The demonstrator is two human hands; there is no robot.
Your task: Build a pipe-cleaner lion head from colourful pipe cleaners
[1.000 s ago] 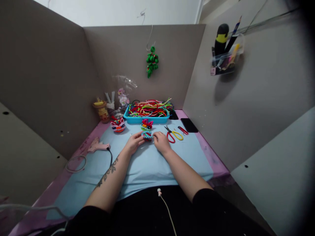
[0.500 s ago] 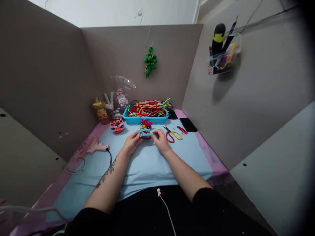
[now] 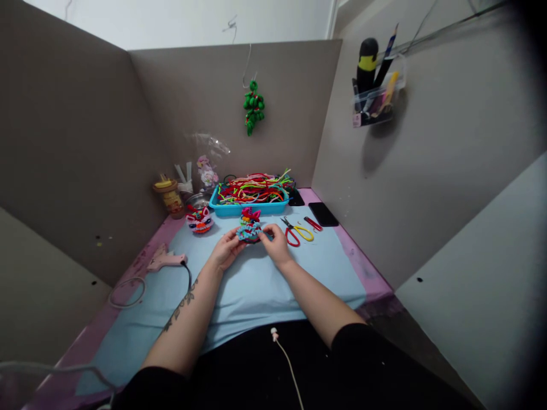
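Note:
Between my hands is a small craft figure (image 3: 249, 229), pink and red on top with a light blue fluffy, braid-like trim lower down. My left hand (image 3: 227, 248) is closed on its left side. Fingers of my right hand (image 3: 274, 243) pinch its right edge, at the blue trim. Both hands hold it just above the blue cloth, and my fingers hide part of its underside. Left of it stands a similar figure (image 3: 199, 221) in pink, red and orange. To the right lie scissors (image 3: 298, 231) with one red and one yellow handle.
A blue tray (image 3: 250, 209) full of colourful fuzzy stems stands at the back. A red utility knife (image 3: 313, 224) and a black phone (image 3: 323, 214) lie right. Left are a pink glue gun (image 3: 166, 259) and its cable. Grey partitions (image 3: 222, 108) enclose the table; a pen holder (image 3: 376, 105) hangs right.
The view has shifted slightly, so the scene sits a little further left. My right fingers have closed in nearer the figure's blue trim; both hands keep their hold.

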